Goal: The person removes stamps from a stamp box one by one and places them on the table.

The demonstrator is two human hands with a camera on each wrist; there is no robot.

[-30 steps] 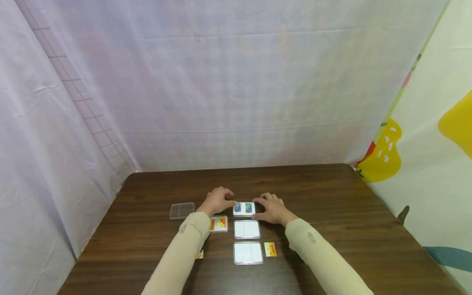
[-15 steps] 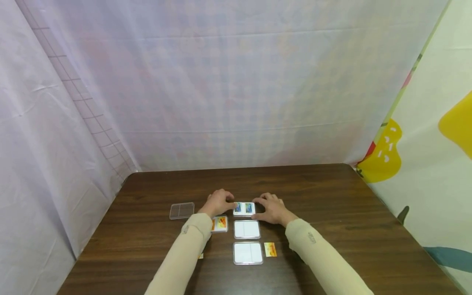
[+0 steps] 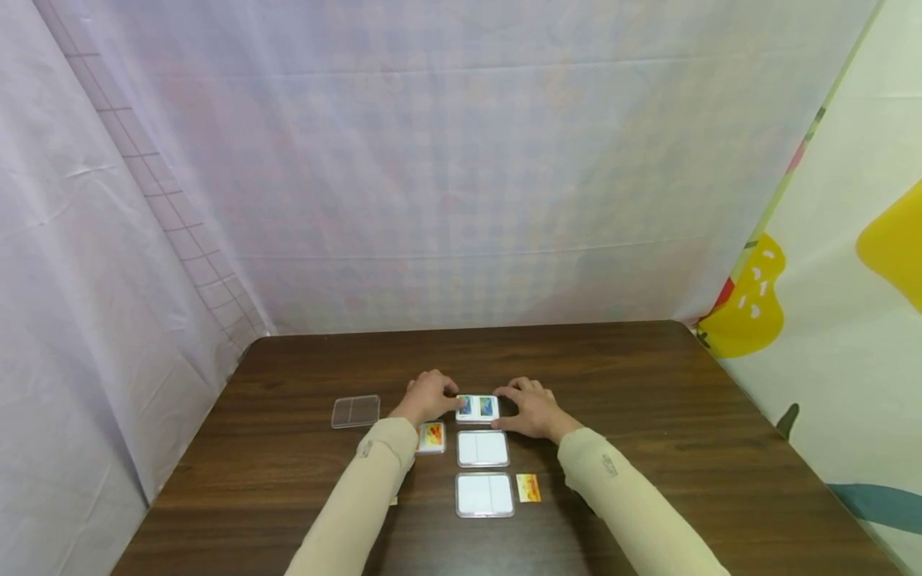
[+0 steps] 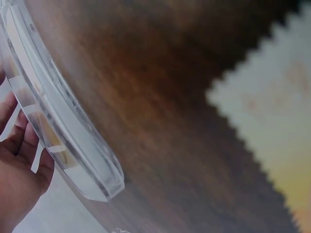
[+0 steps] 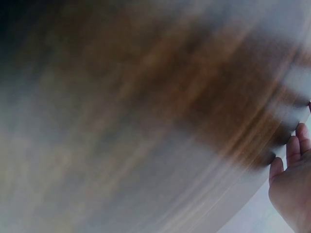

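At the far end of the row lies a clear stamp case (image 3: pixel 487 407) with two blue-green stamps on white backing. My left hand (image 3: pixel 426 398) grips its left side, thumb right on the edge. Opposite, my right hand (image 3: pixel 531 409) holds the right side, thumb at the near corner and fingertips at the far one. A second case (image 3: pixel 433 438) with orange stamps lies partly under my left wrist; in the left wrist view a clear case (image 4: pixel 73 126) shows edge-on beside the left hand. The right wrist view is blurred, with the right hand's fingers (image 5: pixel 294 145) at its edge.
Two cases with white backing, one nearer the middle (image 3: pixel 483 448) and one in front (image 3: pixel 485 494), continue the row. An orange-yellow stamp (image 3: pixel 528 487) lies right of the front one. A transparent lid (image 3: pixel 355 411) rests at left on the brown table (image 3: pixel 612 376).
My left hand and forearm have shifted slightly to the right, covering more of the orange-stamp case and the stamp beneath the sleeve. The right hand and the blue-stamp case stay in place.
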